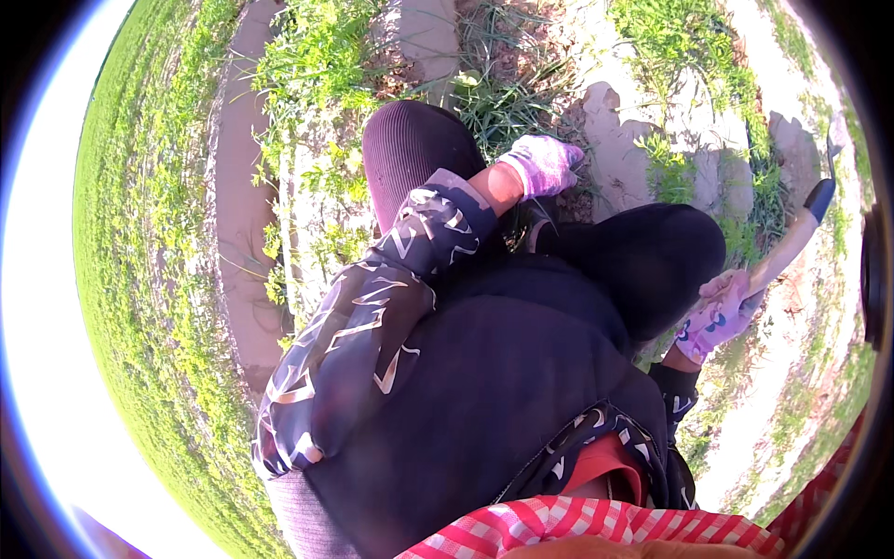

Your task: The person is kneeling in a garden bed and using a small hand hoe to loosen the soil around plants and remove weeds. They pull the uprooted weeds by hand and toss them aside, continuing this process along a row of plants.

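Observation:
My left hand (pixel 543 166), in a pink and white glove, is lowered between my bent knees, near the soil and grassy weeds (pixel 506 112). Its fingers are curled in; whether any grass blades are inside them is hidden. Out to the right, my right hand (pixel 719 314) wears a similar patterned glove and grips the wooden handle of a short-handled hoe (pixel 786 251). The handle ends in a dark socket with a thin, curved metal neck. The hoe's head points away from me near the picture's rim, where glare blurs its blade.
Rows of feathery green crop plants (pixel 314 63) run past on both sides. A smooth, bare soil strip (pixel 244 175) lies left of my ribbed-trousered knee (pixel 415 147). More low plants (pixel 670 168) grow ahead to the right. Red-and-white checked cloth (pixel 559 520) hangs close below the camera.

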Motion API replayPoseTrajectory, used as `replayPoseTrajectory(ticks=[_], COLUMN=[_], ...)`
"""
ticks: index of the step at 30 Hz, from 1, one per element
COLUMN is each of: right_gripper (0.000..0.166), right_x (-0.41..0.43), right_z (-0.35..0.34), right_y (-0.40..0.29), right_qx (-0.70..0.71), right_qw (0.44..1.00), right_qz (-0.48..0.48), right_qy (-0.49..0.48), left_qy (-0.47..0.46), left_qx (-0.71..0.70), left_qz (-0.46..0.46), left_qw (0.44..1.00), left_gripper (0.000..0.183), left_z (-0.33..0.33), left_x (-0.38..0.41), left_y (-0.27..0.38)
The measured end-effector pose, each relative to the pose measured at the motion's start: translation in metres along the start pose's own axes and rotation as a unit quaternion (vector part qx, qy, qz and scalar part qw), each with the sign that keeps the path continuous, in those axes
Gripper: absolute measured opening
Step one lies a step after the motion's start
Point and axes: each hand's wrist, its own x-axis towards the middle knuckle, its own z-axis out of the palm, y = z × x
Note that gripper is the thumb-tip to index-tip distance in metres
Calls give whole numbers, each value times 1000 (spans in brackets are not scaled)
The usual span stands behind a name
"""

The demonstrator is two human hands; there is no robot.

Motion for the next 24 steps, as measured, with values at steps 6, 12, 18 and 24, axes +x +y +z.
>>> replayPoseTrajectory(ticks=[6, 12, 18, 24], right_gripper=[26, 13, 7, 16], right_x=[-9, -58, -71, -47], right_z=[66, 94, 110, 136], right_y=[-12, -1, -24, -18], right_qx=[-148, -148, -148, -30], right_qw=[957, 925, 947, 941], right_qz=[177, 239, 116, 141], right_qy=[-175, -255, -261, -306], left_qy=[245, 306, 329, 297], left_qx=[-100, -189, -173, -192], left_qz=[21, 3, -25, -47], left_qw=[964, 933, 928, 934], left_gripper=[36, 23, 22, 23], left_z=[-16, -18, -13, -16], left_x=[-36, -58, -59, -62], left_y=[-21, -52, -74, -83])
